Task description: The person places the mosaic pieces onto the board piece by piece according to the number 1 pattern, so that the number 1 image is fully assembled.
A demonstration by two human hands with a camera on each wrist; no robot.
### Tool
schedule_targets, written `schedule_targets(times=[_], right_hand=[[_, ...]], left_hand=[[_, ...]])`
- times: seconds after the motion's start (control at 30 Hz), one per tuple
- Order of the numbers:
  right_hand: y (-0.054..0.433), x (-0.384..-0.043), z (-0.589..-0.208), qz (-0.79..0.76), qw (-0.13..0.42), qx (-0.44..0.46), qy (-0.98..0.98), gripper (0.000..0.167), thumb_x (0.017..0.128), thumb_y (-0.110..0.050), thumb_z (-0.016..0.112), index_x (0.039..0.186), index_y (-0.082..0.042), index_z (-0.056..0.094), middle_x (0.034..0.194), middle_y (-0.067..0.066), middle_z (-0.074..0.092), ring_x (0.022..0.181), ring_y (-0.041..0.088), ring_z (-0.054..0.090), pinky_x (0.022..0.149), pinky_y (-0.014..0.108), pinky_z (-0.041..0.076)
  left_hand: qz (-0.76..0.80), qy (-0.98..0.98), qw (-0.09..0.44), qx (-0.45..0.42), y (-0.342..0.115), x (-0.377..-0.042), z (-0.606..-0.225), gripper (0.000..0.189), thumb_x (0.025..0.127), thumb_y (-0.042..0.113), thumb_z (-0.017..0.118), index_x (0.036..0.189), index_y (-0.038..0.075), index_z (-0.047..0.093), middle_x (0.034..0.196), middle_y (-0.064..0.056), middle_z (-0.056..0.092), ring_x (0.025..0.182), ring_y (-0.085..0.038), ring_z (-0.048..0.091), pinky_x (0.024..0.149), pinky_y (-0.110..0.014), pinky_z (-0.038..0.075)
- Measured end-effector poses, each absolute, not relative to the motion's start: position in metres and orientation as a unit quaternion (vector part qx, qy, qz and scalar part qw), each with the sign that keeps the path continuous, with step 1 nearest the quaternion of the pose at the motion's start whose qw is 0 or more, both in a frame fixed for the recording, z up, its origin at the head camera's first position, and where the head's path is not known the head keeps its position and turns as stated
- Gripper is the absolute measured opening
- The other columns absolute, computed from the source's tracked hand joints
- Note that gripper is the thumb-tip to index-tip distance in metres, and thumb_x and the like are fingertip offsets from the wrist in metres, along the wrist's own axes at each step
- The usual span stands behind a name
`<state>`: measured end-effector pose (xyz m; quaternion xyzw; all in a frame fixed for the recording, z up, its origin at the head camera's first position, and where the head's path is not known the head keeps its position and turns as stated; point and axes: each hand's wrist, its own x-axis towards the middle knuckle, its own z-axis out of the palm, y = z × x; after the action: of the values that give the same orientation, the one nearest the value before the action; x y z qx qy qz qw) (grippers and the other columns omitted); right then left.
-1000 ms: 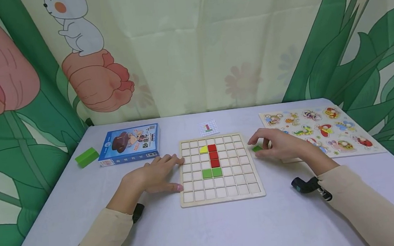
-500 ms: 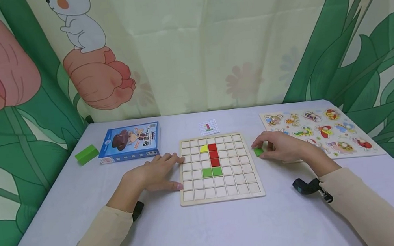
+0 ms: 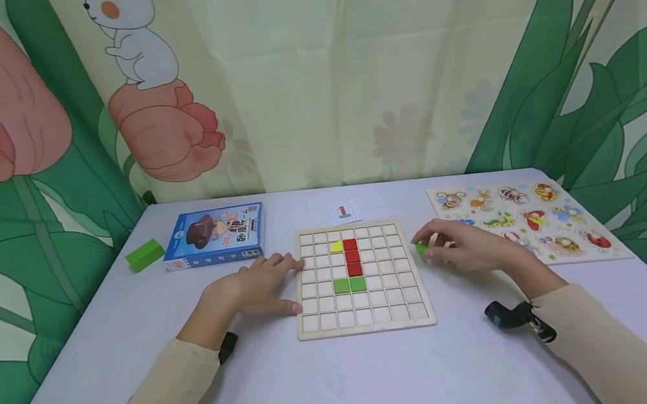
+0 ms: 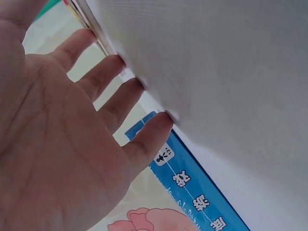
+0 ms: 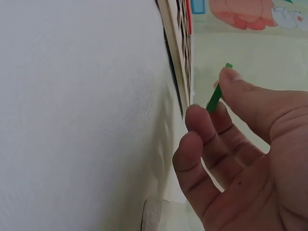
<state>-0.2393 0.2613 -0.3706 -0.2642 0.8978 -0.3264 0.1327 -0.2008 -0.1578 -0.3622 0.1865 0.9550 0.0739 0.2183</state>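
A square wooden grid board [image 3: 364, 320] lies in the middle of the table. It bears several red tiles [image 3: 352, 257] in a column, a yellow piece [image 3: 336, 247] left of the top one, and two green tiles [image 3: 350, 285] at the column's foot. My left hand [image 3: 256, 290] has thumb and fingers spread, with the fingertips at the board's left edge. Just beyond the right edge, my right hand [image 3: 468, 243] pinches a thin green tile [image 5: 217, 94] between thumb and fingers. The tile appears tilted on edge in the right wrist view, partly hidden by the fingertips.
Behind the board lies a small gridded card [image 3: 344, 212] with a red and green figure. To the left are a blue game box [image 3: 215, 235] and a green block [image 3: 144, 256]. An insect picture board [image 3: 571, 217] stretches behind my right hand.
My right hand has lifted and tilted the green tile slightly, and less of its face shows now. The left hand keeps its place at the board; the head view shifts a little.
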Motion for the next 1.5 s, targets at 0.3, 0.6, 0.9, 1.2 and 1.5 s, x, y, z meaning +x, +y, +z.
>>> schedule_targets(times=[0.3, 0.6, 0.9, 1.2, 1.5], right_hand=[[0.267, -0.232, -0.375, -0.419, 0.166, -0.288, 0.845, 0.031, 0.100, -0.016, 0.068, 0.130, -0.008, 0.064, 0.116, 0.013, 0.062, 0.091, 0.029, 0.066, 0.073, 0.032, 0.058], [0.256, -0.233, -0.369, -0.471, 0.175, -0.321, 0.802, 0.032, 0.100, -0.010, 0.067, 0.130, 0.000, 0.063, 0.119, 0.021, 0.061, 0.083, 0.035, 0.065, 0.072, 0.034, 0.057], [0.242, -0.236, -0.366, -0.482, 0.177, -0.336, 0.789, 0.033, 0.100, -0.009, 0.067, 0.131, 0.001, 0.062, 0.126, 0.026, 0.060, 0.080, 0.036, 0.064, 0.071, 0.033, 0.056], [0.229, -0.238, -0.366, -0.517, 0.192, -0.334, 0.764, 0.033, 0.101, -0.008, 0.065, 0.133, 0.000, 0.061, 0.126, 0.034, 0.053, 0.078, 0.034, 0.062, 0.076, 0.031, 0.053], [0.212, -0.239, -0.369, -0.541, 0.218, -0.332, 0.741, 0.036, 0.100, -0.008, 0.067, 0.133, 0.006, 0.059, 0.129, 0.033, 0.053, 0.084, 0.029, 0.061, 0.074, 0.029, 0.056]], left_hand=[[0.074, 0.953, 0.222, 0.190, -0.151, -0.201, -0.363, 0.093, 0.085, 0.063, 0.074, 0.162, 0.029, 0.033, 0.168, -0.012, 0.028, 0.153, -0.046, 0.023, 0.115, -0.075, 0.025], [0.079, 0.955, 0.219, 0.183, -0.155, -0.199, -0.361, 0.092, 0.085, 0.062, 0.075, 0.161, 0.028, 0.035, 0.167, -0.014, 0.030, 0.152, -0.048, 0.025, 0.114, -0.074, 0.026], [0.084, 0.955, 0.220, 0.179, -0.157, -0.198, -0.359, 0.093, 0.084, 0.061, 0.076, 0.160, 0.027, 0.036, 0.167, -0.015, 0.030, 0.152, -0.052, 0.022, 0.115, -0.074, 0.025], [0.088, 0.953, 0.226, 0.183, -0.157, -0.199, -0.359, 0.092, 0.085, 0.062, 0.075, 0.161, 0.028, 0.034, 0.167, -0.015, 0.029, 0.153, -0.050, 0.021, 0.116, -0.073, 0.024], [0.083, 0.955, 0.221, 0.182, -0.157, -0.200, -0.361, 0.092, 0.085, 0.063, 0.074, 0.161, 0.029, 0.035, 0.167, -0.014, 0.029, 0.153, -0.049, 0.022, 0.116, -0.073, 0.026]])
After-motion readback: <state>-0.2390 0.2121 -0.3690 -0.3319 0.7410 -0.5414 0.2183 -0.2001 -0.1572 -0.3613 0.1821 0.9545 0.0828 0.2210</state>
